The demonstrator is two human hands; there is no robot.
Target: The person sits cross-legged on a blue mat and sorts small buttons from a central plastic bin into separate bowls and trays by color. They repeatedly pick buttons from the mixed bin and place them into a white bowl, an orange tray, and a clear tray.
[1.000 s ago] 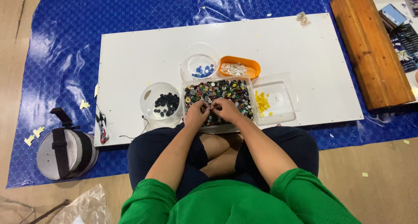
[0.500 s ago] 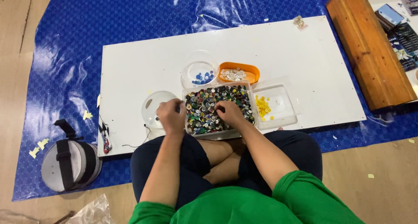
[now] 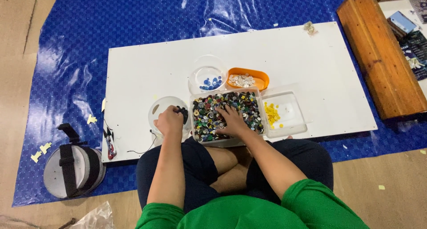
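Head view, looking straight down at a seated person in a green top, legs crossed.

Left hand point(image 3: 169, 121) curled over a round clear bowl point(image 3: 161, 106) at the near left of the white board point(image 3: 133, 78); fingers closed around small dark buttons point(image 3: 182, 111), a few showing at the fingertips. Bowl contents otherwise hidden under the hand.

Right hand point(image 3: 232, 120) laid flat, palm down, fingers spread, in the big clear tray point(image 3: 194, 105) of mixed buttons point(image 3: 209, 118); not closed on any single piece, as far as can be told. Tray rectangular, long axis running left to right across the board, near edge just above the knees, filled nearly to the rim with many colours.

Just right of it, touching, a second clear tray point(image 3: 291, 122), mostly bare, with yellow buttons point(image 3: 270, 114) heaped against its left wall.

Behind the big tray, another round clear bowl point(image 3: 195, 78) holding a few blue buttons point(image 3: 211, 83); beside that, an orange oval dish point(image 3: 262, 80) with pale buttons point(image 3: 241, 80), long axis left to right, slightly tilted.

Board lying lengthwise left to right on a blue tarp point(image 3: 66, 55). Wooden box point(image 3: 378, 55) at the far right, angled. Round grey case with a black strap point(image 3: 71, 171) on the tarp at the near left.
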